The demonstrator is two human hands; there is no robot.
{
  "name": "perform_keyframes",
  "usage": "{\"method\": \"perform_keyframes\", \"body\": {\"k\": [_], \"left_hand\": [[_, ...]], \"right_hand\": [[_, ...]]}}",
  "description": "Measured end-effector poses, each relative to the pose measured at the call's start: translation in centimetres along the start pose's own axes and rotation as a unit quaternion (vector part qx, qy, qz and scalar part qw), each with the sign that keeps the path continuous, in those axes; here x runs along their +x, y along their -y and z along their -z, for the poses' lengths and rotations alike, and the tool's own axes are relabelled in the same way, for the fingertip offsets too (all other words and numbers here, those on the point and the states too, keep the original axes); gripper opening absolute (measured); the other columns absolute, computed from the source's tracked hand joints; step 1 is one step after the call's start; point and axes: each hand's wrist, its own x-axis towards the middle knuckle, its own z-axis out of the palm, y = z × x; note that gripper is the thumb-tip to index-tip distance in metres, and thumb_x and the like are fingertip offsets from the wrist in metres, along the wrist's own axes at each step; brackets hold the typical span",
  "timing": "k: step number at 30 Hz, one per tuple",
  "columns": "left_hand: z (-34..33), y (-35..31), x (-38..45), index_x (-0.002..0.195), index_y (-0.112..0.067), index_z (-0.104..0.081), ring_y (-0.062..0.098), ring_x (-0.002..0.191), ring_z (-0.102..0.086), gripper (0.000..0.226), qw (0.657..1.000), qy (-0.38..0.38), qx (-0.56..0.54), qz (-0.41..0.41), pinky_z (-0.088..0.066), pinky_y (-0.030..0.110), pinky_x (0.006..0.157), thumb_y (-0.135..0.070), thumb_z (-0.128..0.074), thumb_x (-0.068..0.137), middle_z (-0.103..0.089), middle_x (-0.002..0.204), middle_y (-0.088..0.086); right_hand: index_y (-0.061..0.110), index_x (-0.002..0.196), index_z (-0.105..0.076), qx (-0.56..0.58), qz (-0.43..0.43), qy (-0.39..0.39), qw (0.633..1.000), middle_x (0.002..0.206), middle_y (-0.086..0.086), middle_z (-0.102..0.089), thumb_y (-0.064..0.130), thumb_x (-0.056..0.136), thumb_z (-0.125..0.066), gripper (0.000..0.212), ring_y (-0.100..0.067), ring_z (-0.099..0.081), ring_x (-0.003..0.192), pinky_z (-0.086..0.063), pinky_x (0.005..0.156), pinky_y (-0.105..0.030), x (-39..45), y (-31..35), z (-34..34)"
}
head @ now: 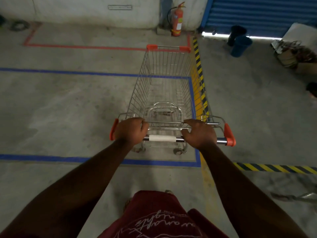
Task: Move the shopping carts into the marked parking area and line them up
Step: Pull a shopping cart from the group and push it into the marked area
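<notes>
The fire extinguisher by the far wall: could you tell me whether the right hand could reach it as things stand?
Probably not: the right hand grips the cart handle, and the whole shopping cart lies between it and the fire extinguisher.

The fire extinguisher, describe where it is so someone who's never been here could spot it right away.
Look at the far grey wall, left of the blue shutter. The fire extinguisher stands on the floor at the foot of that wall, just beyond the red floor line's right corner. It is the only red cylinder; the two bins nearby are dark and blue.
</notes>
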Motion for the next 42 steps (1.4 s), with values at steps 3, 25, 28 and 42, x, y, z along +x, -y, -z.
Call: {"method": "perform_keyframes", "body": {"k": [3, 25, 28, 42], "left_hand": [[-0.7, 0.5, 0.3, 0.100, -0.034, -0.070, 0.018, 0.087, -0.070, 0.043, 1.000, -0.005, -0.005, 0.000, -0.036, 0.042, 0.100, -0.054, -0.032, 0.092, -0.074, 0.092, -0.010], [-0.1, -0.7, -2.7, 0.106, -0.028, -0.073, 0.023, 0.095, -0.071, 0.037, 1.000, 0.007, -0.025, -0.014, -0.035, 0.042, 0.105, -0.046, -0.041, 0.097, -0.075, 0.101, -0.004], [0.2, -0.7, -3.2, 0.106, -0.029, -0.072, 0.022, 0.094, -0.070, 0.037, 1.000, 0.017, -0.018, -0.011, -0.033, 0.041, 0.106, -0.046, -0.040, 0.098, -0.075, 0.100, -0.005], [0.2, -0.9, -4.7, 0.114, -0.036, -0.069, 0.017, 0.103, -0.069, 0.042, 0.998, 0.046, -0.049, 0.004, -0.020, 0.052, 0.118, -0.051, -0.034, 0.096, -0.073, 0.111, -0.012]], "right_hand": [[0.035, 0.132, -0.068, 0.009, -0.007, -0.021, 1.000, 0.131, -0.002, -0.071, 0.057, 0.081, -0.052, 0.058, -0.027, -0.068, 0.116, -0.055, 0.095, -0.039, -0.5, -0.1, -0.4], [0.033, 0.124, -0.074, 0.003, -0.013, -0.063, 0.998, 0.118, -0.006, -0.076, 0.055, 0.080, -0.048, 0.055, -0.030, -0.071, 0.105, -0.055, 0.087, -0.037, -3.3, -1.1, -0.7], [0.032, 0.124, -0.074, -0.002, -0.007, -0.062, 0.998, 0.117, -0.005, -0.076, 0.055, 0.080, -0.047, 0.056, -0.030, -0.071, 0.104, -0.055, 0.085, -0.037, -3.5, -1.3, -0.9], [0.034, 0.127, -0.073, -0.016, 0.034, -0.051, 0.998, 0.118, -0.004, -0.077, 0.052, 0.091, -0.057, 0.043, -0.029, -0.071, 0.107, -0.053, 0.087, -0.034, -4.5, -1.9, 0.2]]}}
